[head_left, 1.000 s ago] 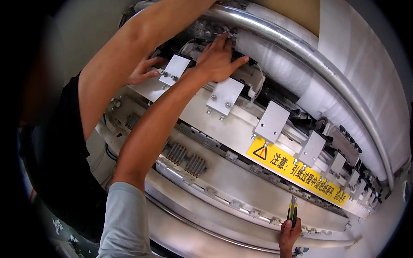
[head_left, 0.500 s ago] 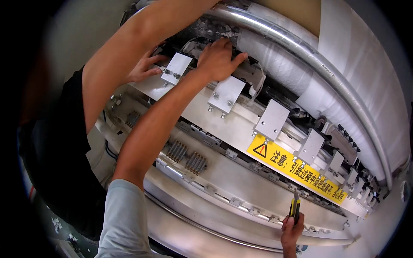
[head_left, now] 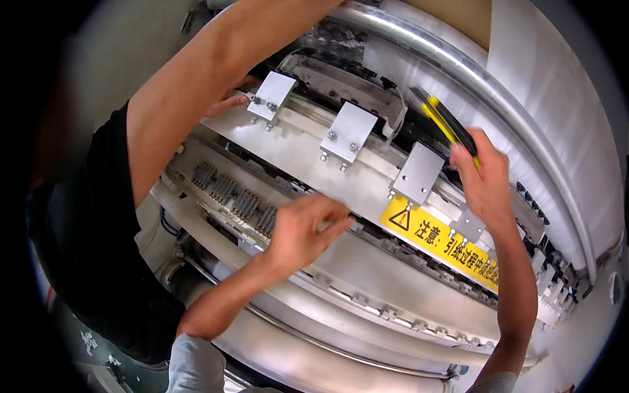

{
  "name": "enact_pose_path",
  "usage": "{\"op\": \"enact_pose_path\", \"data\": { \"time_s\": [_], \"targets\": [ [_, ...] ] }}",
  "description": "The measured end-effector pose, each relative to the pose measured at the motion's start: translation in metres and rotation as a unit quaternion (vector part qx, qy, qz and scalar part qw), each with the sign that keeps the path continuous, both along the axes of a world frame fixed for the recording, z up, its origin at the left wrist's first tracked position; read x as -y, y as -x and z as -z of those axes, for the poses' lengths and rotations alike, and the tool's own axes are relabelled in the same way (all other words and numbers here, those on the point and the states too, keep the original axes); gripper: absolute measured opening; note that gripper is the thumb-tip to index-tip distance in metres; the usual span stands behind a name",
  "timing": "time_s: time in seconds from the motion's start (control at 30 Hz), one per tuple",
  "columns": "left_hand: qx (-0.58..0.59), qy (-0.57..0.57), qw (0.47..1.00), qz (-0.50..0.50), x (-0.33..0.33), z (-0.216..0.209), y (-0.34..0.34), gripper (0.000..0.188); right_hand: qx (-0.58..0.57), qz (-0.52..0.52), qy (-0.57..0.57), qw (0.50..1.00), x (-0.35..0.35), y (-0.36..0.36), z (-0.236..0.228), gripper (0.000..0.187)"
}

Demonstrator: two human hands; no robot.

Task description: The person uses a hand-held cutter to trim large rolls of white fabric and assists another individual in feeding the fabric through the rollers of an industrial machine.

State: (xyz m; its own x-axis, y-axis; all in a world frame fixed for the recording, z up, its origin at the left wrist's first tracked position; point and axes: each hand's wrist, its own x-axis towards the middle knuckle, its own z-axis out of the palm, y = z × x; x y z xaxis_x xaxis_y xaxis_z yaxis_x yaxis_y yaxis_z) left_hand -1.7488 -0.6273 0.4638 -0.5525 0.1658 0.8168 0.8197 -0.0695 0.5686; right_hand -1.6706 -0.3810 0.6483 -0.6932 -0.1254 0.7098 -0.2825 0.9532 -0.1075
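My right hand (head_left: 486, 173) is closed around a yellow-and-black utility knife (head_left: 448, 124). Its metal blade points up and left, above the machine's bar and in front of the white web. My left hand (head_left: 304, 230) hovers over the machine's white panel, loosely curled, a gap showing between thumb and fingers and nothing visible in it. Near my hands, silver mounting blocks (head_left: 349, 130) with bolts sit in a row along the white bar (head_left: 288, 152). Behind them lies a dark recess with a grey tray-like part (head_left: 334, 82) and a white cable.
From the left reaches a co-worker's bare arm (head_left: 190, 85) in a black sleeve; their other hand (head_left: 229, 103) rests by the leftmost block. A curved metal roller (head_left: 452, 56) spans the top. Below are a yellow warning label (head_left: 436, 237), springs (head_left: 223, 188) and rails.
My right hand has raised the knife from the lower right to above the blocks. My left hand has withdrawn from the recess, down toward the front panel. The co-worker's hand stays by the leftmost block.
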Motion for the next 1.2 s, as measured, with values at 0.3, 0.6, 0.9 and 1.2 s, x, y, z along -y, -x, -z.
{"op": "enact_pose_path", "data": {
  "time_s": [0.3,0.6,0.9,1.2],
  "targets": [
    [-0.037,0.189,0.963,-0.190,0.053,0.070,-0.020,0.016,0.011,0.038,-0.006,0.999,0.017,0.118,-0.028,0.029],
    [0.001,0.191,0.961,-0.201,0.059,0.113,-0.007,0.018,-0.058,0.085,-0.084,0.991,0.014,0.179,-0.029,0.036],
    [0.019,0.193,0.961,-0.198,0.059,0.111,-0.009,0.015,-0.054,0.104,-0.075,0.990,0.021,0.178,-0.029,0.036],
    [0.015,0.186,0.964,-0.189,0.058,0.113,-0.009,0.015,-0.048,0.119,-0.084,0.988,0.021,0.177,-0.030,0.035]
  ]
}}
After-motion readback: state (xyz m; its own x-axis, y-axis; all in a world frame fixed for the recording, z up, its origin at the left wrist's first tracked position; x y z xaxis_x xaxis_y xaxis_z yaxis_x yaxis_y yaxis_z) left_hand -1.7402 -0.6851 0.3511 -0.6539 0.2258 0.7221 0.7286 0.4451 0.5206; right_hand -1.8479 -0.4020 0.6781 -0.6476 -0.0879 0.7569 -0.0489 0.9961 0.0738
